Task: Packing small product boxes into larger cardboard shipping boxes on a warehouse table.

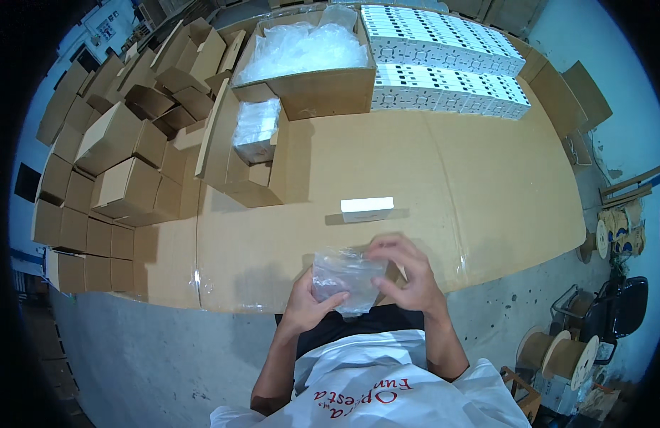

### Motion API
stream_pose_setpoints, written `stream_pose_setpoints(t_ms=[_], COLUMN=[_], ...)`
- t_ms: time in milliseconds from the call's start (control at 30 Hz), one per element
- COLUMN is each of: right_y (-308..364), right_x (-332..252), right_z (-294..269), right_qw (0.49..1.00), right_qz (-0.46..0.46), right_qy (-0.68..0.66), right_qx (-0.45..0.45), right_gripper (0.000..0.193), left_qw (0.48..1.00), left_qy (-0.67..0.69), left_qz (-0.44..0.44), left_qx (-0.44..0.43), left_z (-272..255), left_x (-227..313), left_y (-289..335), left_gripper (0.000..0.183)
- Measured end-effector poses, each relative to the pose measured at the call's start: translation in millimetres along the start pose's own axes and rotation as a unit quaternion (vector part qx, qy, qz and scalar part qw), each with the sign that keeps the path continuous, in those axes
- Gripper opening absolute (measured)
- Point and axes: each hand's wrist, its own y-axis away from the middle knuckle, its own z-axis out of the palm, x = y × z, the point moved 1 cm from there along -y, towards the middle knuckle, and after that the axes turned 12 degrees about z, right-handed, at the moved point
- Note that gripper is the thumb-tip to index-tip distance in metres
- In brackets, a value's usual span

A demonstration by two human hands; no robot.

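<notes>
My left hand [307,305] is closed on a clear plastic bag [348,278], its thumb lying across the bag's lower front. The bag looks thin, flat and crinkled, held over the table's near edge. At the bag's right side is my right hand [410,274], fingers curved and thumb apart from them. Its fingertips are close to the bag's upper right corner; whether they touch the film I cannot tell. Beyond both hands a small white box [367,209] stands on the cardboard-covered table [387,157].
An open carton of clear bags [301,53] stands at the back. Left of it, a smaller open carton [234,175] contains wrapped white boxes [256,128]. Stacked white boxes [444,60] line the far right. Brown cartons [130,185] pile up along the left.
</notes>
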Motion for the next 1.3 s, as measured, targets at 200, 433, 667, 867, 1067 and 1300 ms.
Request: stream_pose_setpoints(t_ms=[200, 433, 667, 867, 1067, 1300], right_y=[-40, -45, -27, -14, -4, 1], right_x=[22, 53, 40, 37, 37, 37], right_z=[-3, -7, 0, 3, -4, -11], right_qw=[0.973, 0.982, 0.917, 0.943, 0.953, 0.956], right_qz=[0.022, 0.013, 0.167, 0.153, 0.167, 0.168], right_qy=[0.106, 0.105, -0.313, -0.256, -0.234, -0.232], right_qx=[0.202, 0.158, 0.184, 0.148, 0.095, 0.062], right_gripper=[0.049, 0.043, 0.027, 0.030, 0.030, 0.026], left_qw=[1.000, 0.999, 1.000, 1.000, 0.999, 0.999], left_qy=[0.008, 0.046, 0.012, 0.010, 0.007, -0.007], left_qz=[0.007, 0.017, 0.004, 0.009, 0.015, 0.033], left_qx=[0.023, 0.017, 0.015, 0.023, 0.037, 0.037], left_z=[-2, 1, -2, -2, -1, -1], left_x=[-2, 1, 4, 3, 1, -2], left_y=[-1, -4, -8, -6, -2, 1], left_gripper=[0.055, 0.054, 0.055, 0.054, 0.047, 0.050])
